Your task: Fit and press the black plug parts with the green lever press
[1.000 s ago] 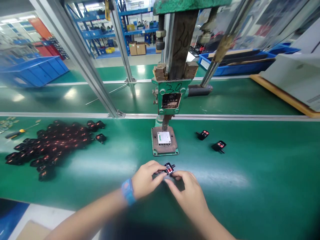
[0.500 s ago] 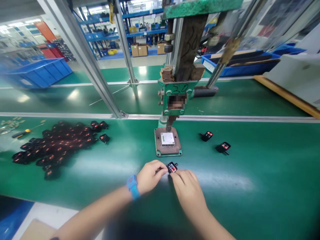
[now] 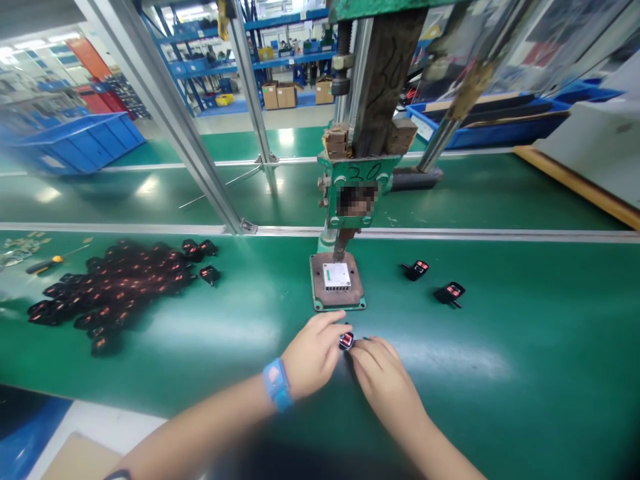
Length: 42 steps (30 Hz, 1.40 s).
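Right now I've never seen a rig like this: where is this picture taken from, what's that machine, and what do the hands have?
This view comes from a camera worn on the person's head, looking forward and down, so the arms enter from the bottom. The left hand, with a blue wristband, and the right hand appear to hold a small black part with a red window between them. Ahead stands a green bench press, with a white block on its base plate. On the green bench top, a heap of similar black parts lies to the left, and two loose ones lie to the right.
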Available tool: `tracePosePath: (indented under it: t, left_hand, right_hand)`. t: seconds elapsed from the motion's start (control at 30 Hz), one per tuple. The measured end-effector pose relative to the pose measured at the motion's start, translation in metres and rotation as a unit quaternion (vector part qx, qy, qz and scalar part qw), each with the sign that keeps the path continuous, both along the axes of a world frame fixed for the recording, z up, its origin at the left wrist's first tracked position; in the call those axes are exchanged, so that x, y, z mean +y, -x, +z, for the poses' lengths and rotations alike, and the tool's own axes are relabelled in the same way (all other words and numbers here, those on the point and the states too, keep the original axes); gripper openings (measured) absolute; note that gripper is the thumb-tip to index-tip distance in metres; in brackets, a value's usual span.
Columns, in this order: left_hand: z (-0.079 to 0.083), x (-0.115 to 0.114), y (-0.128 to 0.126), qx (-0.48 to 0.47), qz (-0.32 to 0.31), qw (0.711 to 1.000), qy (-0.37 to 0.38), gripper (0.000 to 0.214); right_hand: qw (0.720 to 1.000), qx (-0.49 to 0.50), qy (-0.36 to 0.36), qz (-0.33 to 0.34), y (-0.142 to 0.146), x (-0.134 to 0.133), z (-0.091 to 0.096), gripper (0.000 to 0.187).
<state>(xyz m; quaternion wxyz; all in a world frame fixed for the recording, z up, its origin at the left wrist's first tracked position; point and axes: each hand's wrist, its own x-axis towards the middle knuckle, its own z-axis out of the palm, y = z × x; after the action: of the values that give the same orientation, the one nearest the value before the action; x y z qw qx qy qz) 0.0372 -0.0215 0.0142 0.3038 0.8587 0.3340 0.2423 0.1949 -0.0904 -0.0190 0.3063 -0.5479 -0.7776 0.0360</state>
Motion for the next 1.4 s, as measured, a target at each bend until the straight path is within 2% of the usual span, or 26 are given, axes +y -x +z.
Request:
tracePosePath:
  t: [0.1, 0.23, 0.37, 0.47, 0.5, 0.57, 0.67, 0.73, 0.8, 0.93, 1.03, 1.2, 1.3, 1.4]
  left_hand:
    - [-0.007, -0.006, -0.008, 0.017, -0.023, 0.999, -0.022, 0.037]
    - [-0.014, -0.009, -0.013, 0.011, 0.013, 1.0, -0.022, 0.034]
    - [-0.019, -0.011, -0.018, -0.03, 0.082, 0.996, 0.011, 0.024]
    - [-0.023, -0.01, -0.02, -0.057, 0.059, 0.996, 0.036, 0.02]
    - [-0.024, -0.009, -0.019, -0.058, 0.04, 0.996, 0.048, 0.025]
    - [-0.025, -0.005, -0.016, -0.051, 0.008, 0.995, 0.085, 0.048]
    - [-0.022, 0.002, -0.008, -0.028, -0.026, 0.991, 0.129, 0.089]
    - [-0.018, 0.005, -0.001, -0.009, -0.063, 0.989, 0.131, 0.099]
    - [-0.011, 0.006, 0.005, 0.01, -0.082, 0.989, 0.126, 0.091]
    - [0.002, 0.009, 0.014, 0.015, -0.003, 0.992, 0.122, 0.042]
    - [0.008, 0.009, 0.016, 0.037, 0.01, 0.994, 0.099, 0.026]
    - [0.011, -0.002, 0.014, 0.072, 0.008, 0.995, 0.072, 0.018]
    - [0.006, -0.006, 0.018, 0.1, -0.005, 0.993, 0.058, 0.019]
    - [0.001, -0.002, 0.027, 0.168, -0.009, 0.985, 0.042, 0.021]
  right_hand:
    - [1.0, -0.001, -0.001, 0.009, -0.005, -0.002, -0.003, 0.018]
    - [0.999, 0.005, 0.022, 0.023, -0.012, -0.003, 0.001, 0.018]
    - [0.992, 0.035, 0.114, 0.048, -0.024, -0.009, 0.016, 0.015]
    - [0.982, 0.062, 0.174, 0.034, -0.035, -0.008, 0.026, 0.01]
    - [0.982, 0.073, 0.175, 0.019, -0.036, -0.005, 0.028, 0.011]
    - [0.981, 0.09, 0.169, 0.0, -0.034, 0.003, 0.029, 0.024]
    - [0.98, 0.088, 0.176, 0.037, -0.023, 0.015, 0.023, 0.039]
    - [0.979, 0.084, 0.176, 0.059, -0.014, 0.02, 0.017, 0.038]
    - [0.979, 0.092, 0.166, 0.069, -0.009, 0.021, 0.013, 0.036]
    - [0.977, 0.118, 0.165, 0.063, -0.007, 0.02, 0.012, 0.033]
    - [0.977, 0.11, 0.18, 0.036, -0.008, 0.022, 0.015, 0.031]
    - [0.979, 0.093, 0.182, -0.001, -0.005, 0.024, 0.019, 0.03]
    - [0.978, 0.098, 0.185, -0.009, -0.003, 0.022, 0.02, 0.03]
    - [0.977, 0.105, 0.187, -0.014, -0.003, 0.021, 0.016, 0.03]
